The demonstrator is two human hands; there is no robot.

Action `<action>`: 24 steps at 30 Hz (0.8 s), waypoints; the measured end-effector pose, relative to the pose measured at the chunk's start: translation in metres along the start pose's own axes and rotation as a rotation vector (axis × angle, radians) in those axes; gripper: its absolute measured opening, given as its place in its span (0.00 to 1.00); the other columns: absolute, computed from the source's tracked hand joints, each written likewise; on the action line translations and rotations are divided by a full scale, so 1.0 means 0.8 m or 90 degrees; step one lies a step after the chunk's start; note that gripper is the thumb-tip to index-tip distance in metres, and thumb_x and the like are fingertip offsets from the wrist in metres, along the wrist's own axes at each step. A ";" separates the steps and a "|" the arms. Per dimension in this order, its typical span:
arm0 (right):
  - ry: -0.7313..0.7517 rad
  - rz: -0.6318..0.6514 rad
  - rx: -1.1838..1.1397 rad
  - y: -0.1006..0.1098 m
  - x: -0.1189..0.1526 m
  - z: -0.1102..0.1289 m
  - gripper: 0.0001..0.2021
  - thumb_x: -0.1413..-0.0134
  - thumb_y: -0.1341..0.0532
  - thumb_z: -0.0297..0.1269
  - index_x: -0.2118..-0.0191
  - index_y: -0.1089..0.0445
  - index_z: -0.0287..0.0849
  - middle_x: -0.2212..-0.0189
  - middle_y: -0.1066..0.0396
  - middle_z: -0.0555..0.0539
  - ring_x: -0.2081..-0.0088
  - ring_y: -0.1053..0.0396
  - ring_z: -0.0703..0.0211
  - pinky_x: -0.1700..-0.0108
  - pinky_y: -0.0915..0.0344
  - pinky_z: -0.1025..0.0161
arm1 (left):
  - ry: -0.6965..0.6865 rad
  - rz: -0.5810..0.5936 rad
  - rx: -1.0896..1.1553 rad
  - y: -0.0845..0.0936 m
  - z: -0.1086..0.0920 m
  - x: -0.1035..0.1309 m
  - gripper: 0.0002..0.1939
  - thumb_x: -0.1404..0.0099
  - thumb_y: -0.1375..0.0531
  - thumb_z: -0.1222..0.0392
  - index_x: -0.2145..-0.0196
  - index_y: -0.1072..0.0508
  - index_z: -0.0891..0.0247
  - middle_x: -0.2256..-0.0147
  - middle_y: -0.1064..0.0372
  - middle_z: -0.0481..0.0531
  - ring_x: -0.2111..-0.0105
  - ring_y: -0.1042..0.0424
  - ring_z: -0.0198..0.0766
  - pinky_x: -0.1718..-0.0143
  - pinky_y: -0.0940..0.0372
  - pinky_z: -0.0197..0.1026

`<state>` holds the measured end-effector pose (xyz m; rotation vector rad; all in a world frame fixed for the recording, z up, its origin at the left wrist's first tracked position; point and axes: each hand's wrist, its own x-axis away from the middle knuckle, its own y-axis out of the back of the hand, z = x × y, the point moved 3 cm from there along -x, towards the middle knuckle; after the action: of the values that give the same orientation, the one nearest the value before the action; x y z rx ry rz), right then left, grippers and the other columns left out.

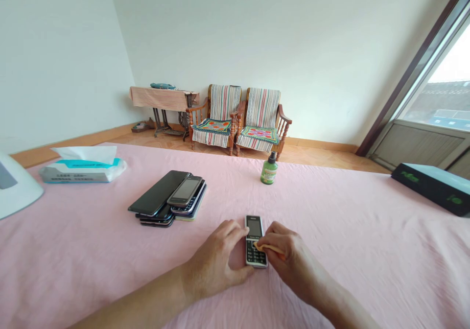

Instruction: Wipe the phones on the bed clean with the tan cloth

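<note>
A keypad mobile phone [254, 228] lies face up on the pink cloth, its small screen toward the far end. My left hand [220, 253] holds it along the left edge, with fingertips beside the screen and the thumb near the bottom corner. In my right hand [293, 255] a small folded yellow-orange cloth [270, 247] is pinched, and its tip touches the phone around the upper keys. Most of the cloth is hidden by my fingers. To the left sits a stack of phones [161, 192], with a grey touchscreen phone [186, 191] on top at its right side.
A green spray bottle [269, 170] stands beyond the phone. At the far left are a tissue pack [82, 170] and a white rounded object [18, 187]. A black box [433, 187] lies at the right. Two wooden chairs [259, 118] stand past the pink-covered surface [348, 231].
</note>
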<state>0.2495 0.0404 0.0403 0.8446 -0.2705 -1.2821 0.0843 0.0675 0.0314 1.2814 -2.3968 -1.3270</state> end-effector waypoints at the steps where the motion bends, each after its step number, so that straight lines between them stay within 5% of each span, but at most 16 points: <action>1: 0.004 -0.004 0.004 0.000 0.000 0.000 0.17 0.52 0.47 0.13 0.71 0.26 0.39 0.71 0.36 0.49 0.69 0.34 0.65 0.68 0.41 0.69 | 0.000 -0.002 -0.001 0.000 0.000 0.000 0.24 0.49 0.33 0.64 0.53 0.32 0.64 0.57 0.35 0.55 0.55 0.35 0.44 0.52 0.37 0.46; 24: -0.022 0.056 0.026 0.011 0.013 -0.007 0.17 0.53 0.48 0.14 0.72 0.28 0.40 0.71 0.35 0.50 0.70 0.34 0.66 0.67 0.40 0.69 | 0.018 0.001 0.029 0.003 0.008 0.001 0.28 0.50 0.30 0.60 0.51 0.32 0.62 0.57 0.34 0.54 0.56 0.33 0.44 0.52 0.36 0.47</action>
<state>0.2628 0.0336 0.0398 0.8374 -0.3593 -1.2141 0.0795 0.0721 0.0290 1.3016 -2.4222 -1.2517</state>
